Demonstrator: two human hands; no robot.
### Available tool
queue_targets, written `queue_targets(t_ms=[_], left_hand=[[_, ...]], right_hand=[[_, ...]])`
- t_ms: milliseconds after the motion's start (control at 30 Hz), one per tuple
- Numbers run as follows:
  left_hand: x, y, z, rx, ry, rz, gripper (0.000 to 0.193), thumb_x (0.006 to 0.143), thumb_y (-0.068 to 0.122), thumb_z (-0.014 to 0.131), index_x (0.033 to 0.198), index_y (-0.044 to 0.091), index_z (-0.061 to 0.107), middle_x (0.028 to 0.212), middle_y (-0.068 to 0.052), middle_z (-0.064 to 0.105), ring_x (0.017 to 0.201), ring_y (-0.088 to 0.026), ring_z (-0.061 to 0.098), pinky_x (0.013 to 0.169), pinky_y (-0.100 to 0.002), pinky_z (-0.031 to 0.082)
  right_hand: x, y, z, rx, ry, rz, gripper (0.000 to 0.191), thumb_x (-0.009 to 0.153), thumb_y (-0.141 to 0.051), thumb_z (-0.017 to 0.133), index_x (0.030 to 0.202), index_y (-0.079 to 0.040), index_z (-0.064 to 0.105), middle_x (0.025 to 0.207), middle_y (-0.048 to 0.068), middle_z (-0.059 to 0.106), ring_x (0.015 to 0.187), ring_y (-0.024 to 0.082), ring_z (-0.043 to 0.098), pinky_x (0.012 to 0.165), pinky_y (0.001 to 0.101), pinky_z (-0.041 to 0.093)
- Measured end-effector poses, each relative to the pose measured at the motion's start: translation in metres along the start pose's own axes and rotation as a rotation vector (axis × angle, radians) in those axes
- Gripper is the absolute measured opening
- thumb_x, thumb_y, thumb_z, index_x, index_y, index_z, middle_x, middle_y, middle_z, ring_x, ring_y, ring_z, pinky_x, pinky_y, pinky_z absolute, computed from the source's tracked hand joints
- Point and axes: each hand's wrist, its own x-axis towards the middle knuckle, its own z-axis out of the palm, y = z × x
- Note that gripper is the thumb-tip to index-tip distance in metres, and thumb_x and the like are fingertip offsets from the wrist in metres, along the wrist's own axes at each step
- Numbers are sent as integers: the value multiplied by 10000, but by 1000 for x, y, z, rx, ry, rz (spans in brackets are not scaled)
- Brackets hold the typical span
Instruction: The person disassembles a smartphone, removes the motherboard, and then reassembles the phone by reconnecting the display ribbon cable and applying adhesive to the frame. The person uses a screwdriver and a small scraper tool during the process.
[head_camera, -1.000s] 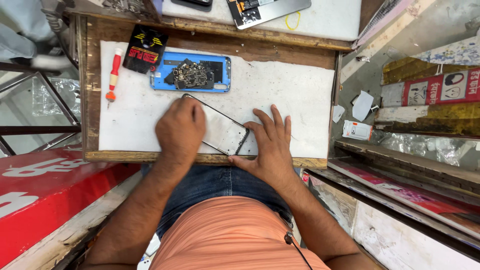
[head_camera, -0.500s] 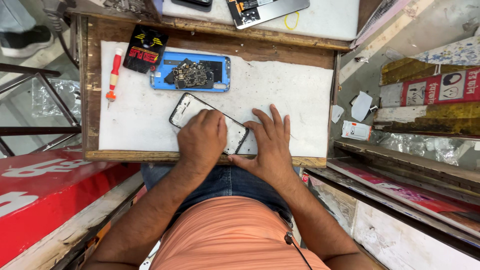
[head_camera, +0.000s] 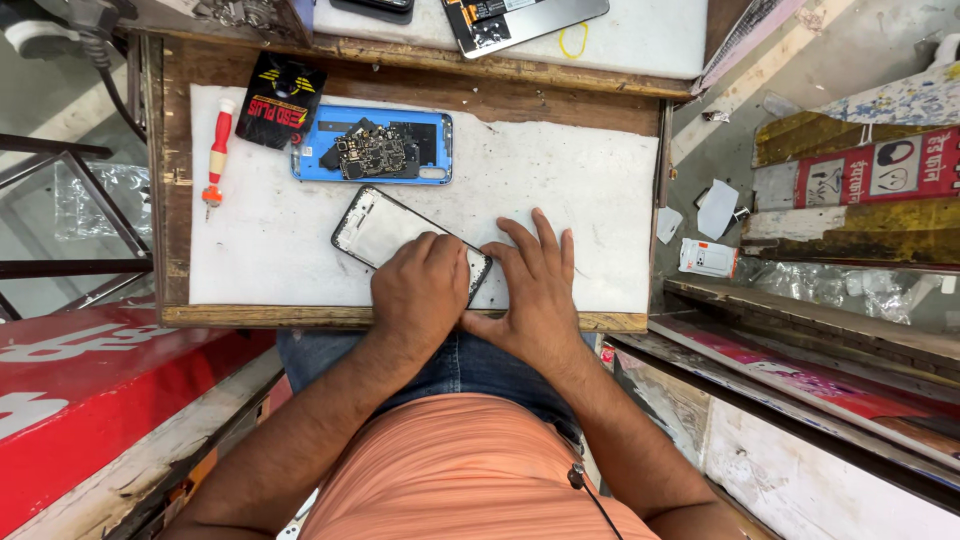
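Phone frame (head_camera: 385, 228), black-edged with a pale inner plate, is laid slantwise on the white mat (head_camera: 560, 180), its near end covered by the left hand (head_camera: 420, 290), curled down on it. Right hand (head_camera: 535, 290) is pressed flat, fingers spread, touching the frame's corner. Behind, a blue phone back (head_camera: 375, 147) is seen holding a circuit board (head_camera: 372, 152), with 1 red screwdriver (head_camera: 216, 150) just beside.

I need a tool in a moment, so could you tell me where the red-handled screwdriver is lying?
In the head view, the red-handled screwdriver lies at the far left edge of the white mat, beside the black packet and left of the blue phone shell.
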Motion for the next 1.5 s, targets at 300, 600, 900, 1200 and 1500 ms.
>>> queue_targets(t_ms=[300,600,900,1200,1500], left_hand=[[30,-53,-32,167,130,-128,95,969,164,694,890,114,680,843,-79,694,705,-287,681,600,-441,553],[2,7,0,-26,-12,6,128,967,164,680,868,87,652,810,-97,684,687,-289,683,576,-427,558],[24,-41,-28,21,153,-112,118,920,156,745,874,81,667,838,-96,697,711,-339,690,614,-455,550],[2,3,6,19,12,14,113,926,146,702,853,74,652,780,-91,667,669,-273,674,551,-410,549],[5,7,-9,-256,-121,-54,77,928,153,731,922,78,715,876,-122,724,776,-341,700,661,-458,564]], right_hand=[[-1,2,2,4,-11,-18,888,606,-557,951,1283,-98,602,1482,174,432,1505,436,198,1203,727,54],[1,4,2,-21,-29,-16,880,623,-496,958,1307,-78,593,1503,179,411,1514,431,174,1208,715,51],[-3,-8,-6,27,-1,103,1019,536,-568,969,1281,-6,561,1504,269,337,1490,497,128,1180,733,70],[-19,-5,6,10,56,119,781,635,-427,958,1232,-55,617,1543,246,319,1511,480,134,1195,741,91],[-17,-5,4,46,46,126,798,639,-466,961,1214,-39,609,1535,253,331,1510,476,139,1187,742,69]])
